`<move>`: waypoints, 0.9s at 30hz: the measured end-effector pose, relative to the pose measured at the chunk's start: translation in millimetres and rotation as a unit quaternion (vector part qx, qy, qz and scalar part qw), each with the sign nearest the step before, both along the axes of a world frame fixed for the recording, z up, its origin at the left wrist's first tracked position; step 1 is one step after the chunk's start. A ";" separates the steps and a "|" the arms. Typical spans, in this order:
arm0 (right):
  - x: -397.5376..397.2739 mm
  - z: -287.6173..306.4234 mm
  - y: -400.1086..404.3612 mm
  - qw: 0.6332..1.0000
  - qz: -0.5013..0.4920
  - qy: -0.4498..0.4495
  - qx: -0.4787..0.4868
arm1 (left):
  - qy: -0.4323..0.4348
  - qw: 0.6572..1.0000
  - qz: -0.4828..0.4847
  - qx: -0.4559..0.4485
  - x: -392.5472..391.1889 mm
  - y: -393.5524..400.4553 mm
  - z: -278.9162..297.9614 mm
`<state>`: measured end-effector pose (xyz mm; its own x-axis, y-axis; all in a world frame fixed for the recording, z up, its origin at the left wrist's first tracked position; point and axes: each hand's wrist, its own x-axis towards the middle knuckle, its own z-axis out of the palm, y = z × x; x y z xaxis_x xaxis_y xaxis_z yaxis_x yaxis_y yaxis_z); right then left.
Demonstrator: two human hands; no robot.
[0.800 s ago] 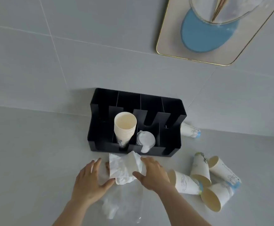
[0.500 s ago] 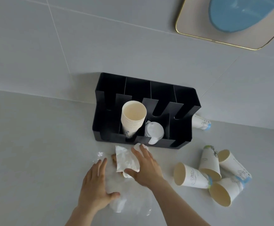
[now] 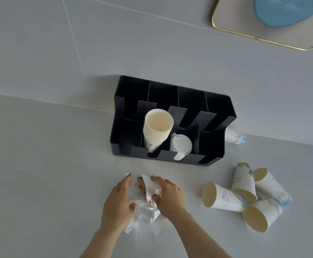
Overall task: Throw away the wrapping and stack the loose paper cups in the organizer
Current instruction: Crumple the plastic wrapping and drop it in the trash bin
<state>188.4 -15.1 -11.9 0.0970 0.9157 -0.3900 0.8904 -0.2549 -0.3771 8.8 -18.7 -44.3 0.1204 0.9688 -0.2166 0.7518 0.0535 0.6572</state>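
Note:
A black organizer (image 3: pixel 215 146) stands against the wall, holding a stack of paper cups (image 3: pixel 156 131) and white lids (image 3: pixel 181 146) in its front slots. In front of it, my left hand (image 3: pixel 118 202) and my right hand (image 3: pixel 168 196) press together on a crumpled wrapping (image 3: pixel 144 213) of clear plastic and white paper on the counter. Several loose paper cups (image 3: pixel 224 197) lie tipped over at the right. One more cup (image 3: pixel 235 139) lies behind the organizer's right end.
A gold-rimmed tray (image 3: pixel 235 25) with a blue object on it shows at the top right. The grey counter meets a tiled wall behind the organizer.
Both hands have closed in on the wrapping and bunched it smaller; the white paper is now squeezed between them. The view has shifted so the organizer sits further right.

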 end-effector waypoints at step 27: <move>87.6 53.3 -59.2 0.974 -0.073 0.198 0.078 | -0.221 0.975 0.025 0.016 105.5 -57.1 112.5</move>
<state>276.0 -74.3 41.4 0.1016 0.9544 -0.2806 0.6257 -0.2806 -0.7279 114.3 -75.8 68.2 0.1477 0.9813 -0.1234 0.3916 0.0566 0.9184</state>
